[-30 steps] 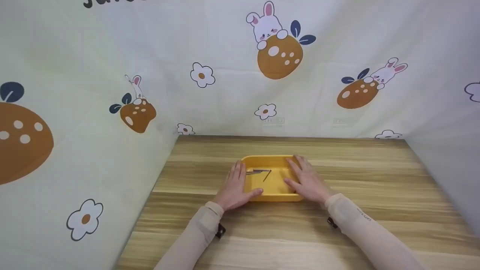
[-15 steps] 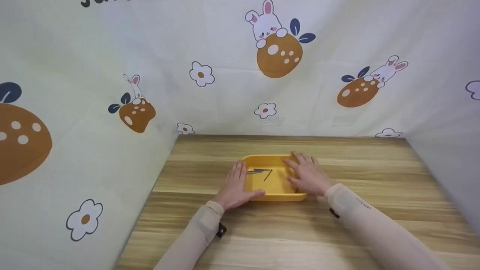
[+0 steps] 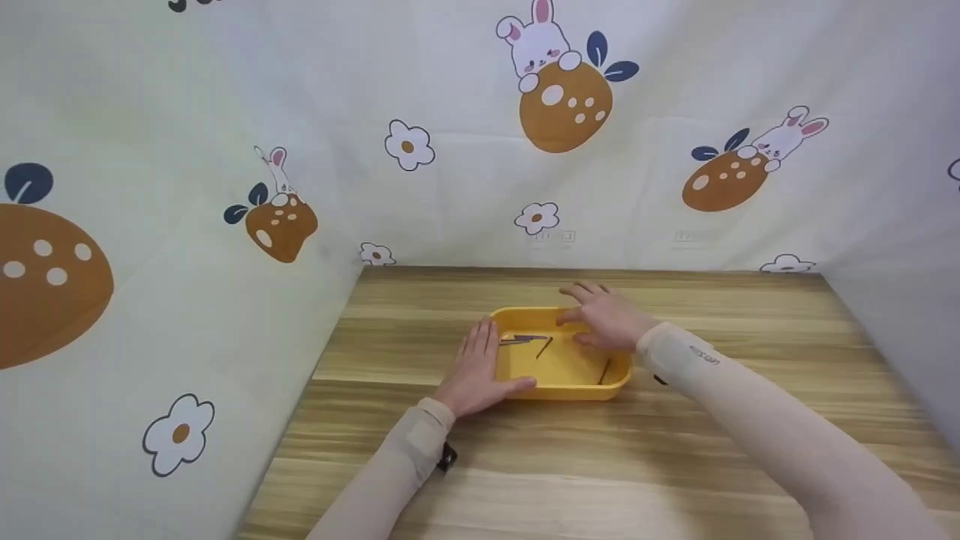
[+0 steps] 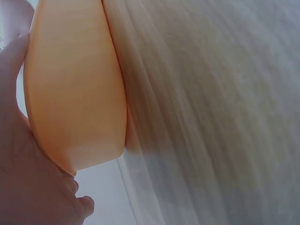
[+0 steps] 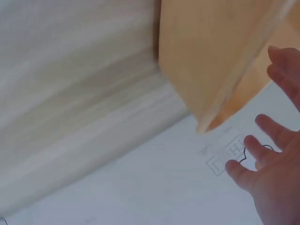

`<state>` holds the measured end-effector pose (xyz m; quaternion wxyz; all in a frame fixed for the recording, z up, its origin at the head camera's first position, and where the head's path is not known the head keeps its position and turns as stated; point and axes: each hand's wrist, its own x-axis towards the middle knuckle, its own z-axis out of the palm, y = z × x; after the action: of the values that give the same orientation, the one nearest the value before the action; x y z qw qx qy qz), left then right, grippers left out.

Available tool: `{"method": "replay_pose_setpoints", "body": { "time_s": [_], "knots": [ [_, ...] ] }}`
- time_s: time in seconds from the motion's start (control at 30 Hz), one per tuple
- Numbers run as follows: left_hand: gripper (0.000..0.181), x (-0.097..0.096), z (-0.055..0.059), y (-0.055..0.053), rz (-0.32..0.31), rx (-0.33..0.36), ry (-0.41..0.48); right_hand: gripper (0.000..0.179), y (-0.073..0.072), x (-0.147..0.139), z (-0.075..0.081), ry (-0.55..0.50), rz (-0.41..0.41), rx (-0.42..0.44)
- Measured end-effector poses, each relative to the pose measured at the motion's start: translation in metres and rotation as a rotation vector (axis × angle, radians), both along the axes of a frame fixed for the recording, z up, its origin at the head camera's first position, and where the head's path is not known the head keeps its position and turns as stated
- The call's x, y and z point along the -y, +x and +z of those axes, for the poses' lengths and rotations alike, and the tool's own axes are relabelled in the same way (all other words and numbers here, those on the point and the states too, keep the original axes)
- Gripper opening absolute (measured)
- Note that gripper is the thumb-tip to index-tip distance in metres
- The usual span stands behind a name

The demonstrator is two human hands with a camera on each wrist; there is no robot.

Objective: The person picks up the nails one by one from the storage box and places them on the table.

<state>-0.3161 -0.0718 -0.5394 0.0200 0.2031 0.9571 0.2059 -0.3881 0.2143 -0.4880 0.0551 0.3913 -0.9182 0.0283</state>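
Pale cloth [image 3: 450, 67] printed with rabbits, orange-brown fruits and outlined flowers fills the upper part of the frame and both sides, walling in a wood-grained surface [image 3: 555, 472]. Below the centre of the frame sits a yellow tray [image 3: 570, 392], its long axis running left to right. The left hand [image 3: 474, 381] rests against the tray's left end, fingers straight along the side and thumb stretched along the front rim; it is not curled into a fist.

Over the far right part of the tray, the right hand [image 3: 611, 321] is loosely spread and holds nothing, some fingertips reaching past the far rim and the thumb above the inside; whether it touches the tray is hard to tell.

Slim grey pieces [image 3: 517, 340] lie towards the tray's left end, roughly along its length and nearer the left hand. Beside them, one dark stick [image 3: 544, 348] slants from upper right to lower left. Another dark stick [image 3: 604, 372] lies by the right end, directed mostly front to back, below the right hand in the frame and clearly nearer to it than to the left.
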Motion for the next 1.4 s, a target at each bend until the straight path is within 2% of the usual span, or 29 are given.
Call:
{"method": "replay_pose_setpoints", "body": {
  "time_s": [0.23,0.5,0.77,0.93,1.1,1.4],
  "knots": [
    [0.12,-0.001,-0.001,0.0,-0.011,-0.002,-0.023,0.026,-0.017,0.002,0.013,0.06,0.069,0.037],
    [0.12,0.0,-0.001,-0.002,-0.014,-0.024,-0.032,0.025,-0.027,0.023,0.016,0.115,0.156,0.067],
    [0.12,0.0,-0.001,-0.001,-0.009,-0.016,-0.032,0.019,-0.032,0.043,0.01,0.2,0.164,0.047],
    [0.121,0.001,-0.002,-0.002,-0.015,-0.034,-0.021,0.017,-0.031,0.047,0.002,0.201,0.17,0.022],
    [0.123,0.001,-0.003,-0.002,-0.018,-0.034,-0.015,0.017,-0.032,0.048,-0.005,0.208,0.142,0.009],
    [0.119,0.0,-0.004,-0.002,-0.016,-0.045,-0.034,0.008,-0.033,0.054,-0.017,0.217,0.149,-0.034]
  ]
}}
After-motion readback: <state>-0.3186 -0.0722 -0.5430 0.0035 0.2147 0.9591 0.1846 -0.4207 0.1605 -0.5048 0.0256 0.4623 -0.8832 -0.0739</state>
